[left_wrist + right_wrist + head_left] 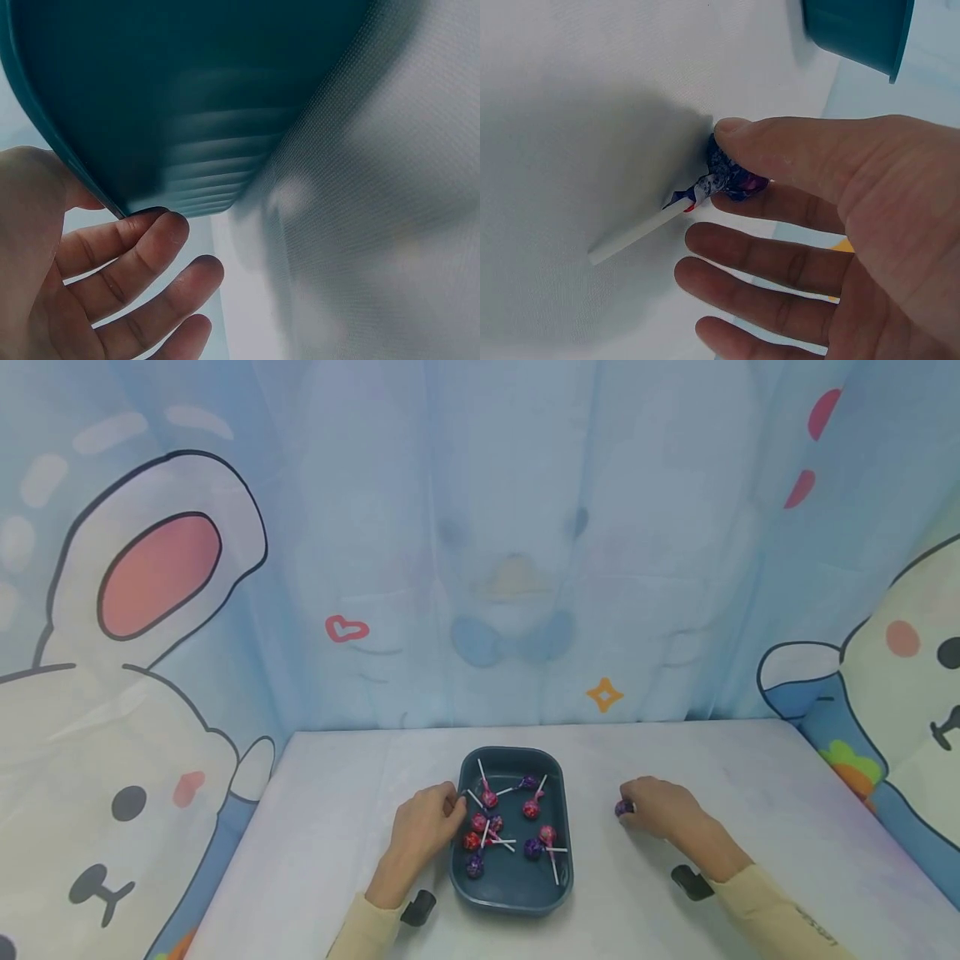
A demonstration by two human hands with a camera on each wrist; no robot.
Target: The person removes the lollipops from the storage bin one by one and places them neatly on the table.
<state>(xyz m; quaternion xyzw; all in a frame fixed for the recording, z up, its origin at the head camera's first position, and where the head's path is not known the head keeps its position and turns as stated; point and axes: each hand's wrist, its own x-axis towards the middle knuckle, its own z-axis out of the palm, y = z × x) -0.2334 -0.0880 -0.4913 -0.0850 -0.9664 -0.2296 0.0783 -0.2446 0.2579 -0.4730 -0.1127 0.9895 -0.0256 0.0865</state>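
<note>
A dark teal oblong tray rests on the white-covered table, with several wrapped lollipops lying inside. Thumb and index finger of my left hand pinch the tray's left rim; in the left wrist view its other fingers spread loosely below the tray's edge. To the right of the tray, my right hand pinches a purple-wrapped lollipop by its candy head between thumb and index finger. Its white stick points away from the palm, close over the cloth. The remaining right fingers are extended and apart.
Inside the tray are red-wrapped lollipops and purple ones, their sticks crossing at various angles. A light blue cartoon curtain hangs behind the table. Dark wrist devices sit at both cuffs.
</note>
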